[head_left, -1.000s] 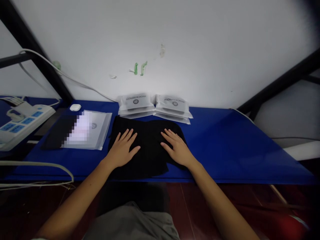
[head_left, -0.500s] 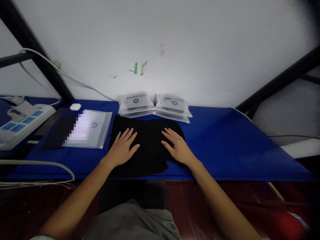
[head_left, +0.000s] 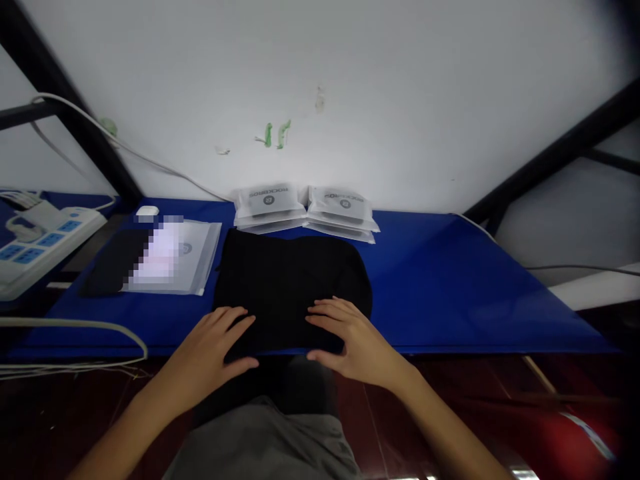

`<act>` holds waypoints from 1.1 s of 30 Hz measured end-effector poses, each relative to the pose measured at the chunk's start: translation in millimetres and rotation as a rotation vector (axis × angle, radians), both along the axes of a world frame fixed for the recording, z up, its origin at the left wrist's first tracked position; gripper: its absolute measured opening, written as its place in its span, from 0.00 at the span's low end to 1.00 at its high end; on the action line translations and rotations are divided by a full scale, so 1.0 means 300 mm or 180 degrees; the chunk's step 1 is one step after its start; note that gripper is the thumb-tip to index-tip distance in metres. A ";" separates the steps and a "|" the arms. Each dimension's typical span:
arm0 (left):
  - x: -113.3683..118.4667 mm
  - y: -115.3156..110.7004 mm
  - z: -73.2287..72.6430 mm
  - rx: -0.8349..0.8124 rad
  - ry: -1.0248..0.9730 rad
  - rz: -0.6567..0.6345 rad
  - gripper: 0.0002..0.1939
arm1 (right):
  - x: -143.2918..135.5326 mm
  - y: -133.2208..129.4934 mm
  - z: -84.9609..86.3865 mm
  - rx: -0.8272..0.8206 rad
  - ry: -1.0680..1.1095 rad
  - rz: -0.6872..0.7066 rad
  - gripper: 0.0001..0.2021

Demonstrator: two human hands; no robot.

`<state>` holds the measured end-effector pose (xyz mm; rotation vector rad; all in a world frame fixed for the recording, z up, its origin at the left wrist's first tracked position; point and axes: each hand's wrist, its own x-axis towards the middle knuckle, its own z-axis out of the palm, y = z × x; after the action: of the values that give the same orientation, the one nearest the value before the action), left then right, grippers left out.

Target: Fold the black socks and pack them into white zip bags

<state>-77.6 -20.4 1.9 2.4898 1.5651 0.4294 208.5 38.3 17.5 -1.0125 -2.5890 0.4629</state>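
Note:
A black cloth item lies spread flat on the blue table, its lower part reaching the front edge. My left hand is at its lower left corner, fingers apart and thumb stretched toward the middle. Over the lower right part is my right hand, also with fingers spread. Both hands are empty, and the fingertips are on or just above the cloth; contact cannot be told for certain.
Two stacks of frosted zip bags, a left stack and a right stack, sit against the wall. Further left are another frosted bag, a white case, a dark flat item and a power strip.
Both my hands have slid back from the middle of the black cloth toward the table's front edge. The cloth's lower right edge looks smoother. The view has shifted slightly.

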 end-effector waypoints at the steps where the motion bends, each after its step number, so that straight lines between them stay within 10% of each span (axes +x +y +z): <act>1: -0.010 -0.008 -0.010 0.0019 0.0009 -0.0015 0.26 | 0.001 -0.002 -0.003 -0.0026 -0.0001 0.0004 0.24; 33: -0.056 0.008 0.001 -0.0024 -0.0081 0.0078 0.24 | 0.031 0.022 -0.026 -0.0027 0.0187 -0.0142 0.16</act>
<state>-94.5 -18.1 2.2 2.4521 1.5864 0.4559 217.6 44.8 9.7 -1.0414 -2.5096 0.4853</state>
